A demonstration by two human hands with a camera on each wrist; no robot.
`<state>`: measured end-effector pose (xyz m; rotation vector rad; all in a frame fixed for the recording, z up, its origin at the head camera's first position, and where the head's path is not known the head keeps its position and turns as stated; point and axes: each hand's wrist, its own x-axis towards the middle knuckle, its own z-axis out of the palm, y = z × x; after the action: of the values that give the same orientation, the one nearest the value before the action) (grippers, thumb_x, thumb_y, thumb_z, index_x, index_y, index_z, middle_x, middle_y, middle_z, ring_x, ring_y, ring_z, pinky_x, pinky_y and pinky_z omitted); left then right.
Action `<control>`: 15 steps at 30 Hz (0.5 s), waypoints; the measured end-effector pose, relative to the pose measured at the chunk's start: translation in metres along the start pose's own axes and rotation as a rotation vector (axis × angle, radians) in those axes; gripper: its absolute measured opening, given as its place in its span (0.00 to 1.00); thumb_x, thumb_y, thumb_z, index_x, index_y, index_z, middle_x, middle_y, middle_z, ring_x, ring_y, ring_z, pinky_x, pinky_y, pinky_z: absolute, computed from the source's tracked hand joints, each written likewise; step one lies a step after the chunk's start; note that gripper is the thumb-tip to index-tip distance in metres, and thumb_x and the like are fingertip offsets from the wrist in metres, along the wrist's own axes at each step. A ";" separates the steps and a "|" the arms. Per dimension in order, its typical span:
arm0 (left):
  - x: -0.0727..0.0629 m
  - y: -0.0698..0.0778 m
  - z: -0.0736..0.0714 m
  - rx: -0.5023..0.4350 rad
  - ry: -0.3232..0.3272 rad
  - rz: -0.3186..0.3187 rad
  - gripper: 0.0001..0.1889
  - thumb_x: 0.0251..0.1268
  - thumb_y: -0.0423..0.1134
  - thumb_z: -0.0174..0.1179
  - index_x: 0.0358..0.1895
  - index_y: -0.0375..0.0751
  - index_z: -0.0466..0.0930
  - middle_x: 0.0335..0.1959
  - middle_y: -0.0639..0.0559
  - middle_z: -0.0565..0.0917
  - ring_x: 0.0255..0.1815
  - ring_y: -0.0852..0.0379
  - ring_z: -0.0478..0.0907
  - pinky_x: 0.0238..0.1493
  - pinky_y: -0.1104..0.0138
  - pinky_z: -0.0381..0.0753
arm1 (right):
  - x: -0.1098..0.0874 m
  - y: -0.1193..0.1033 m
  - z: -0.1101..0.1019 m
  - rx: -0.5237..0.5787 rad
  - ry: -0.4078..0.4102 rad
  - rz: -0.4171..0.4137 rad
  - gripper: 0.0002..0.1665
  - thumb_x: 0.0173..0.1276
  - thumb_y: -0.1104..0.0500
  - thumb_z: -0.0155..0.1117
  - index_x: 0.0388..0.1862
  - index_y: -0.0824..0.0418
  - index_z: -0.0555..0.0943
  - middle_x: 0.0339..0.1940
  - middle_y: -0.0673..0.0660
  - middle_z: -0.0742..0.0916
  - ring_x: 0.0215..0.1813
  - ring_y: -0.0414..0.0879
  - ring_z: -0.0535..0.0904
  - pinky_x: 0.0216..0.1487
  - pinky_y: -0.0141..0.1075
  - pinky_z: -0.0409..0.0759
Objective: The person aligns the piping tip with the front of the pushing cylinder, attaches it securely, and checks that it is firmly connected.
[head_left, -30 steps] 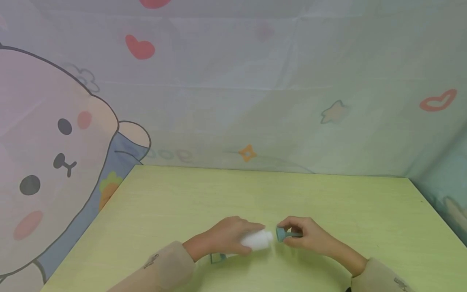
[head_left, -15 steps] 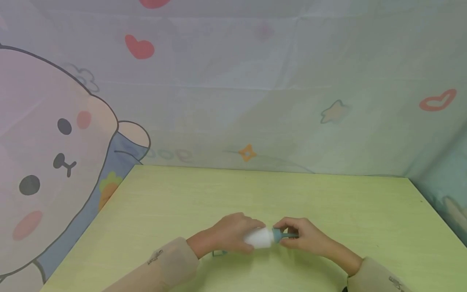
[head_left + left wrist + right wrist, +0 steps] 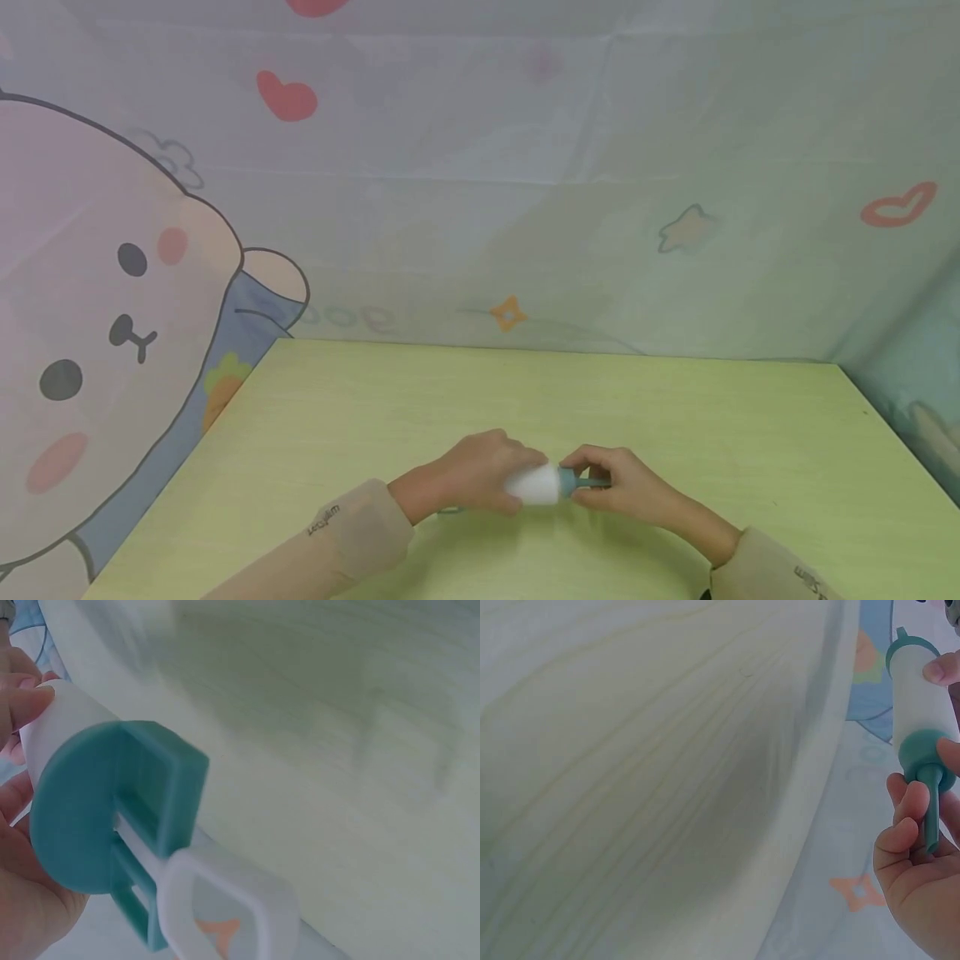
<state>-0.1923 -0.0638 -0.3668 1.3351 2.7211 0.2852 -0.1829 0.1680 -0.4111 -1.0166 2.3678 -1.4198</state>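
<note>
My left hand (image 3: 476,477) grips a white syringe-like tube (image 3: 534,485) from above, lengthwise just over the table. At its right end sits a teal nozzle (image 3: 567,482) with a thin spout, which my right hand (image 3: 633,490) pinches between thumb and fingers. Seen from the right wrist, the wide base of the nozzle (image 3: 921,752) meets the tube (image 3: 919,694), and the spout points away from it. The left wrist view shows the tube's other end, with a teal winged flange (image 3: 75,814) and a white ring handle (image 3: 174,900) sticking out of it.
The pale yellow-green table (image 3: 420,392) spreads around both hands. Behind it hangs a printed cloth (image 3: 450,208) with hearts and stars, and a large cartoon bear (image 3: 112,292) at the left.
The nozzle, apart from the tube a second ago, has moved left and now meets its end. The left hand has shifted slightly right and up with the tube.
</note>
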 end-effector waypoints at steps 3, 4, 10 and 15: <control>0.001 0.000 -0.001 0.019 0.001 0.002 0.23 0.44 0.42 0.65 0.50 0.52 0.75 0.39 0.56 0.82 0.35 0.62 0.75 0.33 0.74 0.73 | 0.000 -0.001 0.000 -0.008 0.009 0.005 0.14 0.58 0.59 0.61 0.43 0.63 0.76 0.32 0.57 0.82 0.24 0.31 0.71 0.26 0.28 0.74; 0.001 0.000 -0.002 0.026 0.000 0.001 0.23 0.44 0.42 0.65 0.50 0.53 0.75 0.39 0.56 0.82 0.35 0.62 0.75 0.33 0.73 0.73 | 0.000 -0.001 -0.001 -0.010 0.011 0.008 0.15 0.58 0.59 0.61 0.44 0.63 0.76 0.32 0.57 0.82 0.24 0.31 0.71 0.26 0.28 0.74; 0.000 0.003 -0.004 0.076 0.000 -0.016 0.25 0.44 0.43 0.64 0.52 0.54 0.74 0.42 0.56 0.81 0.38 0.60 0.73 0.32 0.72 0.72 | -0.001 0.001 -0.001 -0.009 0.018 0.024 0.15 0.59 0.59 0.60 0.44 0.63 0.76 0.33 0.57 0.82 0.25 0.31 0.71 0.27 0.28 0.73; -0.001 0.004 -0.005 0.146 0.031 -0.010 0.26 0.46 0.44 0.63 0.54 0.56 0.72 0.46 0.57 0.80 0.39 0.60 0.72 0.31 0.73 0.71 | -0.001 0.002 -0.002 0.069 -0.003 0.022 0.15 0.63 0.60 0.54 0.47 0.67 0.74 0.34 0.63 0.81 0.25 0.33 0.72 0.25 0.31 0.74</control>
<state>-0.1899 -0.0627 -0.3608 1.3613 2.8220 0.1093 -0.1845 0.1706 -0.4122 -0.9715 2.3040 -1.4798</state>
